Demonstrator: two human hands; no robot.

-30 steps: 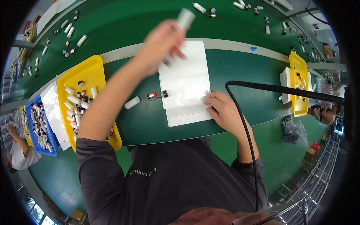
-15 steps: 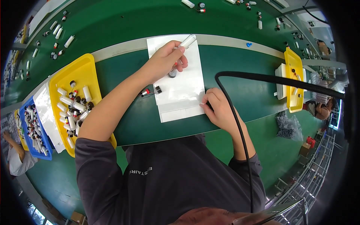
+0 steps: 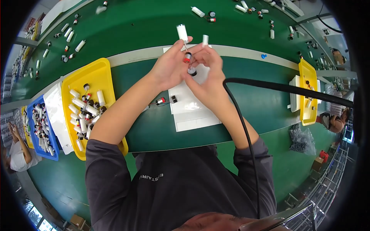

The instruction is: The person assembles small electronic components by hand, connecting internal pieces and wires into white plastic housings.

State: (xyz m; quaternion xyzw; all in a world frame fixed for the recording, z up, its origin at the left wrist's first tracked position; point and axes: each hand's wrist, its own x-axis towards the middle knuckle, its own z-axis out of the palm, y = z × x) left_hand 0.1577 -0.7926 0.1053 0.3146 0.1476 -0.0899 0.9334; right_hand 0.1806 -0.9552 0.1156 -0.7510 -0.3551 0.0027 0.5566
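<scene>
Above the white sheets (image 3: 196,115), both my hands are raised close together. My left hand (image 3: 166,66) pinches a wired assembly near its white cylinder (image 3: 182,34), which points away from me. From it hang a small red-and-black cylinder (image 3: 187,58) and a round grey-and-black cap (image 3: 192,71), between my palms, joined by thin wires. My right hand (image 3: 208,77) is curled beside them, with a short white tube (image 3: 205,40) at its fingertips. Left of the sheets, another small red-and-black cylinder (image 3: 160,101) lies wired to a black piece (image 3: 174,99).
A yellow tray (image 3: 106,77) of similar assemblies stands at left, beside a blue tray (image 3: 31,127). Another yellow tray (image 3: 304,82) is at right. A black cable (image 3: 250,148) arches over my right forearm. More assemblies lie on the far green surface (image 3: 154,23).
My right hand has come up from the sheets' right edge to my left hand, with a short white tube at its fingers. The white cylinder in my left hand now points more straight away.
</scene>
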